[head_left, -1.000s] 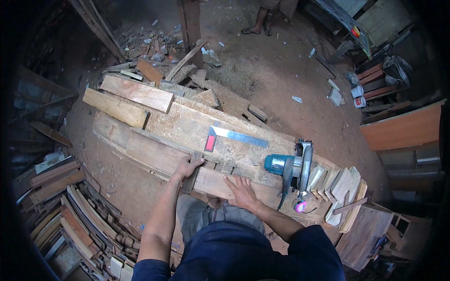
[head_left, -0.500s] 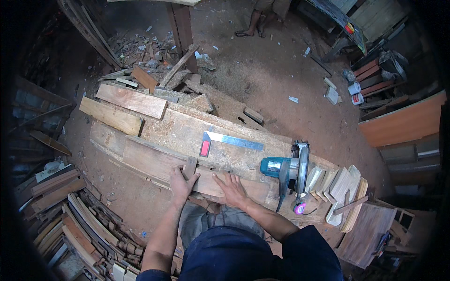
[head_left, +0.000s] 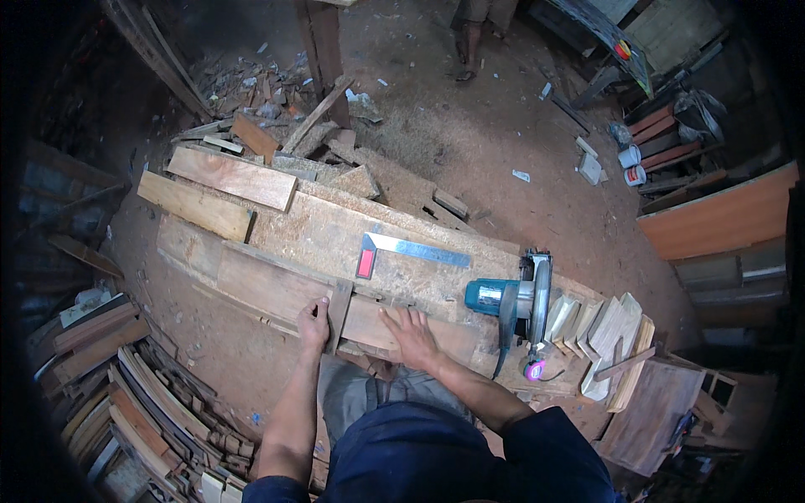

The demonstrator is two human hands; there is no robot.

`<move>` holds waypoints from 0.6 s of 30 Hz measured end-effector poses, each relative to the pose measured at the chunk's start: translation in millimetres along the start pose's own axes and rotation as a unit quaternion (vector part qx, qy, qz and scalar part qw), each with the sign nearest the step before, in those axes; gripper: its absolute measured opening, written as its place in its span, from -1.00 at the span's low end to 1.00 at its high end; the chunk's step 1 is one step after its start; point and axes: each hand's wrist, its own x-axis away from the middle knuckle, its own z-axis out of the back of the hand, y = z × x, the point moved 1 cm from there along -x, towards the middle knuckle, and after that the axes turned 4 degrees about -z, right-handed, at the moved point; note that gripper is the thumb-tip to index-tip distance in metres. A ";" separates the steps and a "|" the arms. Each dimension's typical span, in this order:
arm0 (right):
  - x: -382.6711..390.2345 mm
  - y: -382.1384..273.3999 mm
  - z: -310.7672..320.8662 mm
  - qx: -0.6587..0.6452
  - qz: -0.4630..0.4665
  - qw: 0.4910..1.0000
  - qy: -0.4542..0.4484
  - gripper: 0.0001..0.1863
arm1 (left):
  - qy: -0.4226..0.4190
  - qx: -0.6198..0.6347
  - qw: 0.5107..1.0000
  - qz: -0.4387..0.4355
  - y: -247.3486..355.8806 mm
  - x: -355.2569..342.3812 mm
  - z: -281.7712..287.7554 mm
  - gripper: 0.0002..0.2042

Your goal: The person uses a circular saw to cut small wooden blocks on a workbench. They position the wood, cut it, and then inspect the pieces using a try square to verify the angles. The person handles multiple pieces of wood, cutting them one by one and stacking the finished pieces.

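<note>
A long brown board [head_left: 268, 282] lies along the near side of the bench in front of me. Across it rests a short, narrow wooden strip [head_left: 340, 315], set crosswise. Just left of that strip is my left hand [head_left: 314, 326], its fingers curled and thumb against forefinger; anything pinched there is too small to make out. My right hand [head_left: 411, 337] lies with spread fingers on the plank [head_left: 453, 336] right of the strip. Beyond the hands a try square [head_left: 419, 251] with a red-marked handle lies on the dusty bench top. A teal circular saw [head_left: 503, 298] stands to the right.
A pink tape measure [head_left: 534, 370] sits by the saw, near several pale cut wood pieces [head_left: 608, 335]. Two planks [head_left: 235, 178] lie at the bench's far left. Stacked timber [head_left: 159, 411] fills the near left floor. Another person's legs [head_left: 471, 46] show at the back.
My left hand has come off the short strip and curled, leaving the strip in full sight across the board. The right hand stays put. The person behind has shifted their legs.
</note>
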 end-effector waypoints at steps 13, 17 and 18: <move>-40.3 -14.3 2.4 0.004 0.002 1.000 -0.015 0.35 | 0.043 -0.031 0.999 -0.002 -4.3 2.8 0.5 -0.71; -49.7 -19.0 2.8 0.014 -0.012 0.999 -0.047 0.38 | 0.036 -0.054 0.998 -0.008 18.5 4.1 5.6 -0.71; -51.8 -20.1 2.4 0.004 -0.017 0.999 -0.050 0.39 | 0.040 -0.058 0.997 -0.015 22.9 3.5 5.9 -0.71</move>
